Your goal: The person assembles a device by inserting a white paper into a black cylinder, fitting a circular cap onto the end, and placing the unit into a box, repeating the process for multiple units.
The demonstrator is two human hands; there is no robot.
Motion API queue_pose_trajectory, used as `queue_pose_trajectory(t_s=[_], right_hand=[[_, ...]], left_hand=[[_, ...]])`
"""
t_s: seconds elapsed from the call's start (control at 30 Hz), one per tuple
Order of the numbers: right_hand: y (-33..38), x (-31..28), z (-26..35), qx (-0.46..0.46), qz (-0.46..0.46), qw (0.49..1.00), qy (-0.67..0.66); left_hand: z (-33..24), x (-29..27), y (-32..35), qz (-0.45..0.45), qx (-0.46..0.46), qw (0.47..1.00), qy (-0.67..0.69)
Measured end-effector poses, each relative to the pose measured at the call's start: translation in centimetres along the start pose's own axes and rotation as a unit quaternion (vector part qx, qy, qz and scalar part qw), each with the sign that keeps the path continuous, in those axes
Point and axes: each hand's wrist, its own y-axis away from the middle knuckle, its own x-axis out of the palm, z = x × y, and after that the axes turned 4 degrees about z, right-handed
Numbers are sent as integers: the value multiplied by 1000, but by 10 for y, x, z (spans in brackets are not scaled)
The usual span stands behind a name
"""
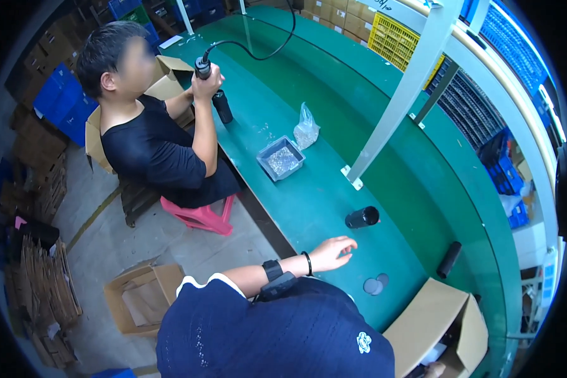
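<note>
Your right hand point(435, 369) is down inside a brown cardboard box point(425, 315) with raised flaps, at the bench's near right corner. Mostly hidden; can't tell how its fingers stand or what they hold, if anything. Just beyond the box, thin, round, dark grey discs point(373, 287) lie overlapping, loose on the green-topped bench point(321, 195).

Your left hand point(335, 254) hangs near the bench's near edge, palm empty, fingers loosely bent and a little apart, pinching nothing. Just past it sits a short, black, hollow cylinder point(361, 218), inward from that edge, touched by neither hand; upright or lying, can't tell. Another black cylinder point(448, 259) is off by the far side, right of the first.

Further along: a grey plastic tray point(268, 167) of small shiny pieces, beside a clear plastic bag point(306, 132) of similar bits. Beyond, a co-worker point(160, 145) at the same edge grips a black corded power tool point(203, 67) above a black cylindrical part point(222, 107).

Progress, judging by layout: your nearest cylinder's visible end is uncovered and the discs lie apart, so your part looks unfinished. Box contents mostly hidden; amount left unclear.
</note>
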Motion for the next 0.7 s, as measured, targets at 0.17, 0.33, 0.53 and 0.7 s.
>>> queue_pose_trajectory(t_s=[0.17,0.33,0.53,0.7], right_hand=[[-22,-2,-81,32,103,991,83],[-31,6,-100,55,126,984,113],[45,-6,-20,44,12,994,-102],[-1,12,-112,-137,62,924,352]], left_hand=[[5,13,-19,73,37,996,20],[4,13,-30,109,54,993,-9],[1,5,-30,109,58,990,-61],[-2,6,-36,122,103,986,-56]])
